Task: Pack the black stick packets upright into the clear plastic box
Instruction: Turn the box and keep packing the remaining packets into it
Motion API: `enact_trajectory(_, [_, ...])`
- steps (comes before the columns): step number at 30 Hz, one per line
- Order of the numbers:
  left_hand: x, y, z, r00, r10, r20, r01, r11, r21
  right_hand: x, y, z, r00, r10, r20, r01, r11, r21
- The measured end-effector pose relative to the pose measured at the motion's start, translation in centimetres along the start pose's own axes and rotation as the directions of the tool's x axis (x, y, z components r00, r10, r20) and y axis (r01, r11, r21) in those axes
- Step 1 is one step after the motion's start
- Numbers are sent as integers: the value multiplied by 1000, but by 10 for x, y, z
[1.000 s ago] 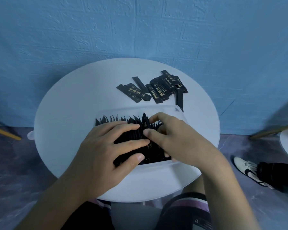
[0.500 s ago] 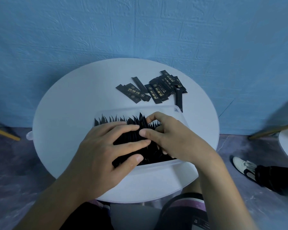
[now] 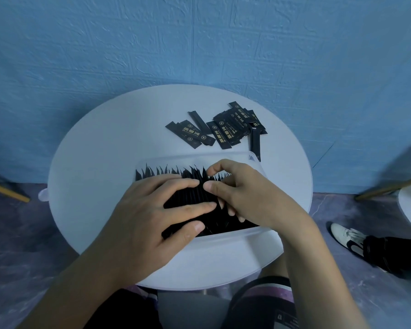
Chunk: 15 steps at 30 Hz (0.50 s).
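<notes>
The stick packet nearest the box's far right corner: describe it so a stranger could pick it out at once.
On the round white table, loose black packets lie scattered beyond the clear plastic box. At that pile's right edge one packet runs almost straight toward the box's far right corner. Its neighbours slant and show gold print; this one shows a plain dark face.

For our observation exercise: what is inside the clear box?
Black packets stand upright in a row in the box. The left hand presses them, the right hand pinches some; both hide much of the row.
</notes>
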<state>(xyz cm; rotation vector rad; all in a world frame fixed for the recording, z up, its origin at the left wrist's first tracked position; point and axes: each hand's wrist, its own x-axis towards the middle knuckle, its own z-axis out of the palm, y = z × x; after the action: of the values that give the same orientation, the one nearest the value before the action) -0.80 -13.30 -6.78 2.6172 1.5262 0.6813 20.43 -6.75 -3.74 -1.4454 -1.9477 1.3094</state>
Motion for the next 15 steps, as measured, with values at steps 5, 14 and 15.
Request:
enact_trajectory(5, [0, -1, 1, 999, 32, 15, -33, 999, 22, -5, -2, -9, 997, -20, 69, 19, 1000, 25])
enact_trajectory(14, [0, 0, -1, 998, 61, 28, -62, 997, 53, -7, -5, -7, 996, 62, 59, -63, 998, 27])
enact_trajectory(15, [0, 0, -1, 997, 65, 31, -66, 996, 55, -6, -6, -5, 996, 74, 45, -75, 997, 7])
